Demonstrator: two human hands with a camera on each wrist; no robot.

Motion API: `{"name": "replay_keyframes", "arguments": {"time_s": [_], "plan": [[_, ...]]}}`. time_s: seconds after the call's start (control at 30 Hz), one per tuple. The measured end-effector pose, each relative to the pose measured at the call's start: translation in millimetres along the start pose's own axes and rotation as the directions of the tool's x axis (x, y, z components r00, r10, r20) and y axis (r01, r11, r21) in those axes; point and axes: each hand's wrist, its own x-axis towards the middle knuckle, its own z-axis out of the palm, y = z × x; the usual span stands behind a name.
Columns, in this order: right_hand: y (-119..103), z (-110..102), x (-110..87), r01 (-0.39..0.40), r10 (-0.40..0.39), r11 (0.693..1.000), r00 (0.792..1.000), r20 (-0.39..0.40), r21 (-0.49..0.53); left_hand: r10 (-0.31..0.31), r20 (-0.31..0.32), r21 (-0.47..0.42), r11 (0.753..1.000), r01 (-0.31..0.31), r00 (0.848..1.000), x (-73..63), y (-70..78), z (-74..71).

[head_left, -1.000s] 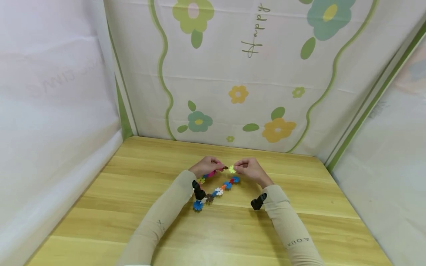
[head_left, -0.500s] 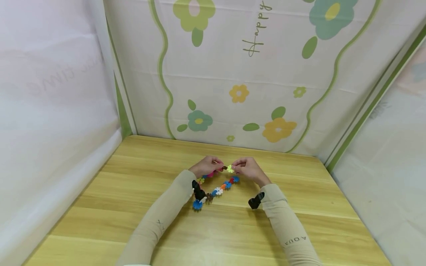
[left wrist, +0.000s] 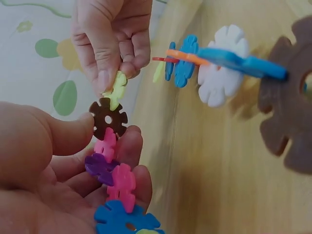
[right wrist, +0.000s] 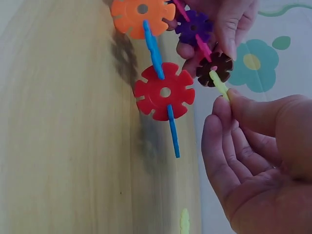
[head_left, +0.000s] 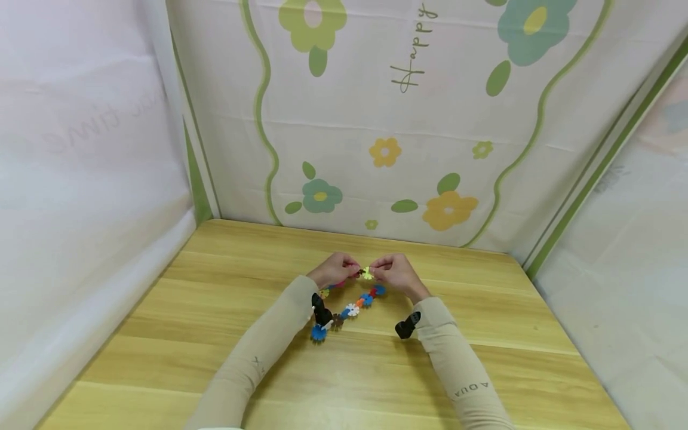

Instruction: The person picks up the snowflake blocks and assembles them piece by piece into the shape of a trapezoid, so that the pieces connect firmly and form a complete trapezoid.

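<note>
In the head view my left hand and right hand meet above the far part of the table. Between thumb and fingers, the left hand pinches a brown snowflake disc, the end of a chain of notched plastic discs. A pink disc, a purple disc and a blue disc follow along that chain, over the left fingers. My right hand pinches a yellow snowflake disc by its edge. The yellow disc touches the brown disc's rim, crosswise to it; how deep their slots engage cannot be told.
The chain's other stretch runs diagonally nearer me, with a white disc, a red disc and an orange disc. A yellow piece shows at the right wrist view's lower edge. Fabric walls enclose the wooden table.
My right hand has moved left with the yellow disc, from a gap beside the brown disc to contact with it. The left hand has stayed nearly still.
</note>
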Motion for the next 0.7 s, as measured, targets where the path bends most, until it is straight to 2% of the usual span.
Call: {"name": "replay_keyframes", "arguments": {"time_s": [0.23,0.33,0.5,0.63,0.7], "plan": [[-5.7,-12.3,-1.7,0.033,-0.027,0.997,0.997,0.076,-0.068,-0.014,0.053,-0.009,1.000,0.014,0.999,-6.8,3.8,-8.3],[-3.5,-23.9,1.2,0.044,-0.040,0.993,0.998,0.043,-0.113,-0.026,0.051,-0.030,0.999,0.028,0.998,-6.4,3.4,-9.9],[6.5,-44.5,5.2,0.009,-0.016,0.978,0.999,-0.030,-0.209,-0.042,0.050,-0.052,0.998,0.045,0.998,-5.5,0.4,-10.8],[15.8,-56.5,7.3,-0.028,0.006,0.956,0.997,-0.077,-0.291,-0.041,0.053,-0.059,0.997,0.044,0.998,-5.7,-0.2,-10.5],[21.2,-60.8,8.1,-0.023,-0.004,0.941,0.997,-0.079,-0.336,-0.039,0.055,-0.064,0.997,0.042,0.998,-5.4,0.1,-10.2]]}}
